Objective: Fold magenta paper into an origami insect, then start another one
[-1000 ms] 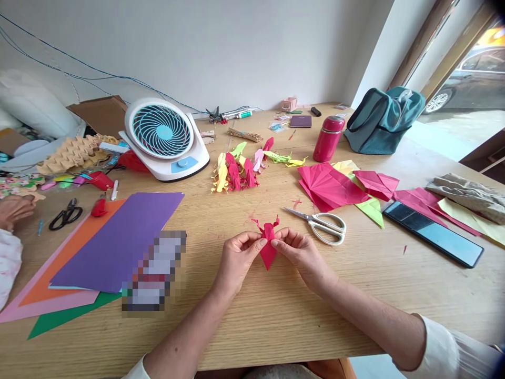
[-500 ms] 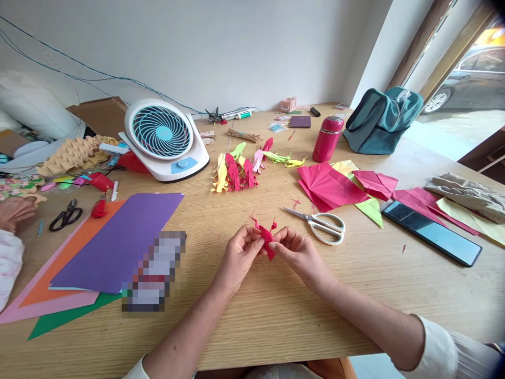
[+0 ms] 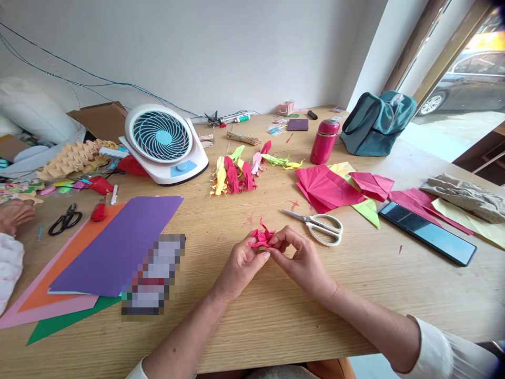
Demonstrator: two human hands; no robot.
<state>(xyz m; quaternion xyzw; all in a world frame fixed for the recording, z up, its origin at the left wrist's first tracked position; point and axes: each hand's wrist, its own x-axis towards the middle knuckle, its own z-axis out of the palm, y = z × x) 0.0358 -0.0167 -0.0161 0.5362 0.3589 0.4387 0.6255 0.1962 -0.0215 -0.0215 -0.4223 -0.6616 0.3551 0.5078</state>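
Note:
Between my two hands is a small red origami figure point(image 3: 261, 236) with thin pointed limbs sticking up. My left hand point(image 3: 243, 263) holds it from the left, fingers under it and thumb at its near edge. My right hand point(image 3: 296, 254) pinches its right side, thumb and forefinger close to the left thumb. The figure's lower part is hidden by my fingers. White-handled scissors point(image 3: 324, 229) lie just beyond my right hand. Farther back, several folded paper figures point(image 3: 239, 173) in red, yellow, pink and green sit in a cluster.
Coloured paper sheets point(image 3: 122, 247) and a blurred phone-like object point(image 3: 154, 276) lie left. A fan point(image 3: 163, 142), red flask point(image 3: 325, 142) and teal bag point(image 3: 376, 126) stand behind. Creased red paper point(image 3: 327, 189) and a phone point(image 3: 428, 231) lie right. Another person's hand point(image 3: 16, 215) rests far left.
The red origami figure has been tipped in my fingers, so its body no longer points down toward me and its limbs show from another side. The view has shifted slightly.

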